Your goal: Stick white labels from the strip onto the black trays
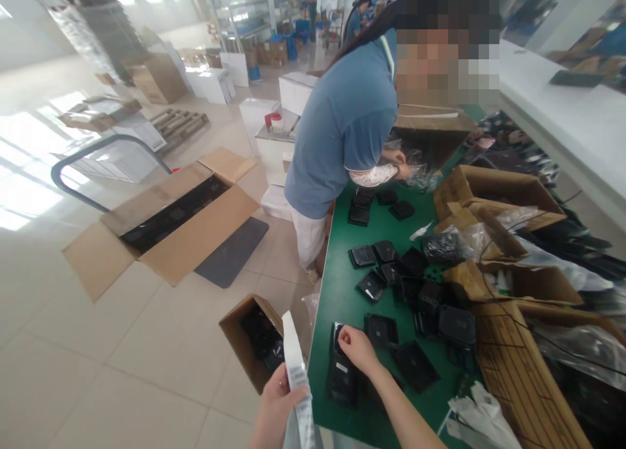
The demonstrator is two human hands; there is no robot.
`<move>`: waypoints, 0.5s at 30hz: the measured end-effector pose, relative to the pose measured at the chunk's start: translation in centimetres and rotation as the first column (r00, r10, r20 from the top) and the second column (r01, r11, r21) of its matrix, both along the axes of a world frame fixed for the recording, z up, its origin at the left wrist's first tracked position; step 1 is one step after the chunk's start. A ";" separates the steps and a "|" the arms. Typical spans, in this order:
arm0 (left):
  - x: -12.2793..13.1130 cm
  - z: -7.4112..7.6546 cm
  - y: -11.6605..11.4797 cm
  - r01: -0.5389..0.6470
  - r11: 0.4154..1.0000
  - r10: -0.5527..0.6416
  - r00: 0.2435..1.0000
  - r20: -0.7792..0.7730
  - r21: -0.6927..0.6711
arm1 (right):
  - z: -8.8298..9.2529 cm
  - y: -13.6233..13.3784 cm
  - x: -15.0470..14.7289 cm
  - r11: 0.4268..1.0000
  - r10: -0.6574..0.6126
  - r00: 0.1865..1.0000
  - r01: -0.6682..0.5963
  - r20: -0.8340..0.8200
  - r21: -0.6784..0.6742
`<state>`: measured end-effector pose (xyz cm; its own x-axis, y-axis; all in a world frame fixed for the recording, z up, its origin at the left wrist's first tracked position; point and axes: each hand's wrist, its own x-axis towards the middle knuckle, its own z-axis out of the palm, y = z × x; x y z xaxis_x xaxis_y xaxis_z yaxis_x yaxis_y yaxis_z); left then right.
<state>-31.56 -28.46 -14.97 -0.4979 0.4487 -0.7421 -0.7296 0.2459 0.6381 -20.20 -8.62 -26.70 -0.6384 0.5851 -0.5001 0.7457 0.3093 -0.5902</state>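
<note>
Head view: black case [341, 382] under right hand [358, 348].

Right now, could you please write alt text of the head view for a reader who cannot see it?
A person's left hand holds a white strip with printed labels while the right hand touches a black item on a green table scattered with black parts. Beyond, a blue-shirted co-worker bends over the same table.
</note>
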 end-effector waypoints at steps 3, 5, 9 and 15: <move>0.1 0.3 -0.1 -0.048 0.999 0.049 0.999 0.023 -0.024 | -0.4 -0.4 -0.4 0.994 0.042 0.997 -0.049 0.072 0.098; 0.2 0.7 0.0 -0.054 0.998 0.054 0.999 0.005 -0.022 | -0.3 -0.8 -0.5 0.988 0.023 0.994 -0.040 0.110 0.151; 0.7 1.6 0.6 -0.071 0.997 0.071 0.998 -0.002 -0.030 | 1.9 -2.1 -0.3 0.981 -0.039 0.996 0.024 0.076 0.190; 1.6 2.9 2.9 -0.031 1.000 0.031 0.997 -0.068 0.003 | 9.1 -6.1 1.6 0.790 -0.158 0.946 -0.051 -0.284 -0.611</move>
<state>-29.94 -25.60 -12.10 -0.5606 0.4342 -0.7051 -0.6918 0.2225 0.6870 -18.64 -14.75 -17.60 -0.7941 0.2668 -0.5461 0.5001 -0.2237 -0.8366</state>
